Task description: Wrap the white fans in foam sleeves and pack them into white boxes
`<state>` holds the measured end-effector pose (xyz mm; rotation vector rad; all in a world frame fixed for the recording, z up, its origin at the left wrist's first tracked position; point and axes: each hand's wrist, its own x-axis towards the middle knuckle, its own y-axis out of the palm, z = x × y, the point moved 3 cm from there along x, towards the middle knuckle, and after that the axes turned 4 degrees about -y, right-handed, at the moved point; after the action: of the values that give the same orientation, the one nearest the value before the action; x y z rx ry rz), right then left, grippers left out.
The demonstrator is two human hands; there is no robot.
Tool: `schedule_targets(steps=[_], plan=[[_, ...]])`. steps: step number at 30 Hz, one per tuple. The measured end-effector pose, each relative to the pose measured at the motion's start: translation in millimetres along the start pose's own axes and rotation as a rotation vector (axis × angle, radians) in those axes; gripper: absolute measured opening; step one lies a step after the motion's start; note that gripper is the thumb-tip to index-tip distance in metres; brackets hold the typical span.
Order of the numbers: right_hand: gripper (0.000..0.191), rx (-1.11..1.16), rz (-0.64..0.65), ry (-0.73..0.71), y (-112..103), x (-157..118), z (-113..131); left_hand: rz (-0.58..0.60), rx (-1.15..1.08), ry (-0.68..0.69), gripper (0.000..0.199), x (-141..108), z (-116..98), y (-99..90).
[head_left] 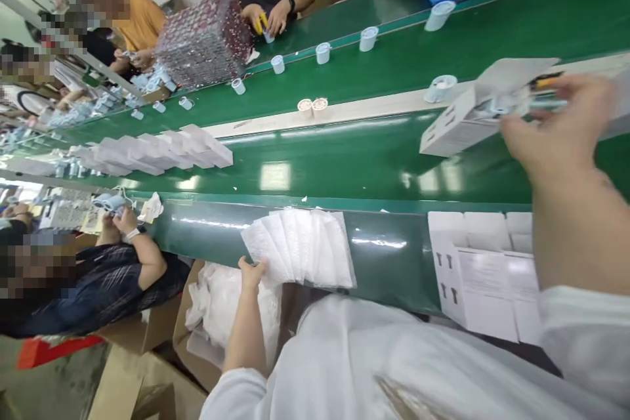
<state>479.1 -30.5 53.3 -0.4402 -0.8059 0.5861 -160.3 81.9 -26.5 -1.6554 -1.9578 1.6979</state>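
Note:
My left hand [252, 272] pinches the lower left corner of a fan of thin white pouches [305, 246] on the near dark-green surface. Over at the right, my right hand [566, 121] is curled at the opening of a white box [453, 128], which lies tilted on the green conveyor with its flap up. Between my right fingers and the box mouth are pale-blue and clear, shiny parts. A small black-and-orange piece [545, 81] shows by the fingertips. What exactly those fingers grip is blurred and partly hidden.
White boxes [485, 275] stand at the near right. More boxes [162, 149] lie in an overlapping row at the left. Pale-blue cups [322, 53] line the far belt. Two round white pieces [313, 106] sit on the divider. A carton of plastic bags [197, 348] stands below; co-workers sit around.

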Motion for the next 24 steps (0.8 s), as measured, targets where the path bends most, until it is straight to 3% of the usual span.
schedule_targets(steps=[1, 2, 3, 5, 7, 9, 11, 13, 14, 16, 19, 21, 24], plan=[[0.043, -0.019, -0.129, 0.109, 5.2, -10.8, 27.7, -0.002, 0.007, 0.026, 0.059, 2.6, -1.3, 6.9], [0.036, 0.023, -0.095, 0.178, 20.2, -21.1, 59.9, 0.000, 0.015, 0.059, 0.048, 5.5, -4.5, 12.3], [0.030, 0.095, 0.026, 0.212, 42.6, -30.3, 94.3, 0.008, 0.024, 0.099, 0.035, 8.5, -9.4, 16.4], [0.021, 0.294, 0.396, 0.224, 102.1, -44.7, 162.6, 0.032, 0.027, 0.189, 0.013, 12.9, -20.8, 20.2], [0.018, 0.461, 0.641, 0.160, 163.6, -47.4, 222.2, 0.049, 0.004, 0.261, 0.005, 14.1, -27.4, 18.7], [0.015, 0.515, 0.749, 0.062, 218.7, -36.1, 269.4, 0.114, -0.039, 0.338, 0.012, 12.2, -23.9, 15.4], [0.013, 0.504, 0.765, -0.030, 264.6, -18.5, 307.6, 0.259, -0.031, 0.506, 0.034, 7.0, -11.9, 13.8], [0.016, 0.480, 0.760, -0.062, 301.3, -7.5, 339.7, 0.389, 0.058, 0.714, 0.056, 0.7, 3.8, 14.1], [0.018, 0.468, 0.773, -0.068, 316.1, -8.0, 354.2, 0.412, 0.117, 0.795, 0.056, -1.2, 10.9, 14.7], [0.020, 0.452, 0.873, -0.100, 337.5, -25.1, 380.0, 0.377, 0.192, 0.864, 0.041, -1.1, 19.0, 17.0], [0.018, 0.421, 1.248, -0.294, 344.6, -88.3, 403.1, 0.268, 0.147, 0.818, 0.035, 3.0, 14.0, 21.7], [0.025, 0.376, 1.454, -0.455, 333.2, -137.8, 399.2, 0.247, 0.089, 0.804, 0.034, 3.2, 7.4, 24.1], [0.044, 0.195, 1.499, -0.589, 311.5, -190.3, 365.0, 0.306, 0.014, 0.906, 0.025, 1.4, 13.1, 20.3]])
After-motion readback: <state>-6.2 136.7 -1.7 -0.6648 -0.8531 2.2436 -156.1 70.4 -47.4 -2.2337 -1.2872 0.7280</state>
